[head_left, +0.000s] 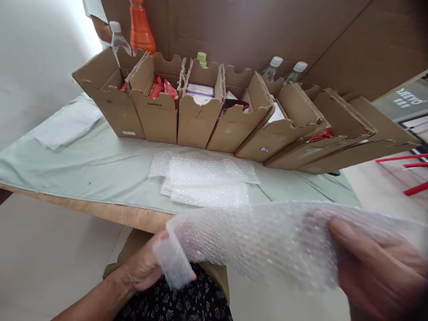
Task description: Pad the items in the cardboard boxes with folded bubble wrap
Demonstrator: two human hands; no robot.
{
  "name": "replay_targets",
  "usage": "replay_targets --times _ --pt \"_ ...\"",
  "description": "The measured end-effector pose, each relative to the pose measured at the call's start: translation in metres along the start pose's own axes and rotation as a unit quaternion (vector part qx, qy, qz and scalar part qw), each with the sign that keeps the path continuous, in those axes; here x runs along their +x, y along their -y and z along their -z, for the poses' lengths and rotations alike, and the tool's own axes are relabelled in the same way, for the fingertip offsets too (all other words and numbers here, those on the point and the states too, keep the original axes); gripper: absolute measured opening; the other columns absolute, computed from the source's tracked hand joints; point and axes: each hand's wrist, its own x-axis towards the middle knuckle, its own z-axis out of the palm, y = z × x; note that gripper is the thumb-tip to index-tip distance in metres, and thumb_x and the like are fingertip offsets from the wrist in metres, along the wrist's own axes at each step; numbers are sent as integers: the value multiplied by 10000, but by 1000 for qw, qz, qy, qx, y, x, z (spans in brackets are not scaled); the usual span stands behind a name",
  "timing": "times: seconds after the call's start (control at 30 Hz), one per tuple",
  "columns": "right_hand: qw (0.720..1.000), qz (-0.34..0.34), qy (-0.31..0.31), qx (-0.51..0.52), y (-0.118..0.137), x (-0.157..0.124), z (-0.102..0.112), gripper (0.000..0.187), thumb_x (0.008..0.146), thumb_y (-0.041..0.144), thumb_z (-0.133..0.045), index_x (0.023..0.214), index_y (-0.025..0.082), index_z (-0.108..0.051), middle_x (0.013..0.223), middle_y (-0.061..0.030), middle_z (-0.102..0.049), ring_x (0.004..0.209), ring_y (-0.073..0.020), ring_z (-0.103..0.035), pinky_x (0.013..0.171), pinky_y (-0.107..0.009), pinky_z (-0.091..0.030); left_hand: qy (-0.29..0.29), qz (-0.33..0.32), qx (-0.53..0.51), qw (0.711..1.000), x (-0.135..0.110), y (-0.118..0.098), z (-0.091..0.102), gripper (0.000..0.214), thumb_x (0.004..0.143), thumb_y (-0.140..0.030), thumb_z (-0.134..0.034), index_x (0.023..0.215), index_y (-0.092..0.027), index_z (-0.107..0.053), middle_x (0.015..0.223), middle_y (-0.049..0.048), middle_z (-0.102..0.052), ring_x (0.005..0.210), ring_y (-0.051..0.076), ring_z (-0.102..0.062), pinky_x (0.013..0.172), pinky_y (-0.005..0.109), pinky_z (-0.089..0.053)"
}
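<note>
A sheet of bubble wrap (261,243) stretches between my two hands above the table's front edge. My left hand (145,263) grips its left end, where a strip folds over; the fingers are partly hidden behind the film. At the other end my right hand (374,254) is closed on the sheet with the thumb on top, slightly blurred. Whether anything lies inside the wrap cannot be made out. Just beyond it, more bubble wrap pieces (207,171) lie in a loose flat stack on the green cloth (127,174).
Cardboard bins (194,127) stand in a row across the back, several holding red or white packets. Behind them are an orange bottle (142,29) and clear bottles with white caps (276,62). Another bubble wrap pile (70,122) lies at the left. A cardboard panel (234,31) rises behind.
</note>
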Motion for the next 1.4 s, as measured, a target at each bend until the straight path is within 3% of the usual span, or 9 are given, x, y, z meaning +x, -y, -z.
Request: replay_targets --times 0.27,0.37,0.47,0.53,0.63,0.77,0.93,1.17,1.4 --pt "995 -96 12 -14 -72 56 -55 385 812 616 -662 787 237 -720 752 -49 -688 656 -213 -629 584 -364 -542 -187 -10 281 941 38 -105 7 512 756 -337 -863 1203 -157 -692 932 81 -747 771 217 -738 527 274 -618" --pt "991 -101 3 -84 -101 59 -59 375 740 547 -724 871 196 -732 835 -90 -702 725 -266 -642 726 -461 -548 -308 -78 454 832 25 -129 17 589 807 -436 -793 1304 -163 -632 1034 102 -747 915 260 -747 604 310 -620" --pt "977 -16 -52 -205 -107 46 -51 573 780 513 -735 1234 165 -685 1182 -179 -710 932 -343 -675 918 -581 -500 -383 -181 625 656 9 -137 9 509 880 -501 -685 1279 -187 -659 1107 104 -748 993 289 -728 743 392 -634" --pt "955 119 -23 -272 -98 33 -47 618 886 504 -696 1400 181 -585 1354 -199 -659 1125 -368 -663 999 -581 -479 -332 -242 726 552 9 -130 -8 422 935 -457 -634 1278 -214 -673 1183 97 -741 1070 308 -717 852 448 -636" --pt "904 286 134 -289 -80 19 -54 657 945 486 -686 1499 193 -487 1498 -204 -576 1361 -377 -557 1053 -546 -477 -89 -314 849 414 34 -104 -36 379 975 -276 -607 1345 -205 -643 1439 123 -654 1372 341 -588 1123 522 -530" --pt "850 297 290 -323 -79 25 -75 820 872 464 -768 1553 160 -428 1630 -241 -420 1493 -415 -420 1133 -603 -420 93 -243 922 287 76 -82 -40 529 969 -308 -649 1447 -100 -561 1578 246 -517 1526 402 -421 1261 628 -326" --pt "831 270 346 -341 -94 46 -79 793 859 375 -788 1533 126 -452 1595 -264 -456 1440 -416 -488 1073 -574 -493 13 -68 953 296 96 -108 6 892 859 -533 -753 1590 -149 -416 1671 263 -372 1529 497 -371 1172 707 -378" --pt "768 284 368 -441 -70 55 -90 580 867 -3 -527 1444 54 -538 1444 -278 -589 1299 -397 -606 953 -498 -563 12 -62 933 354 90 -121 29 861 902 -506 -698 1635 -223 -346 1744 184 -253 1608 437 -223 1247 674 -267" --pt "748 178 494 -407 -36 89 -87 436 950 349 -703 1334 159 -620 1348 -176 -657 1147 -337 -667 972 -463 -528 18 -64 931 358 93 -127 28 836 863 -374 -697 1618 -212 -375 1726 201 -294 1595 416 -273 1238 621 -294"
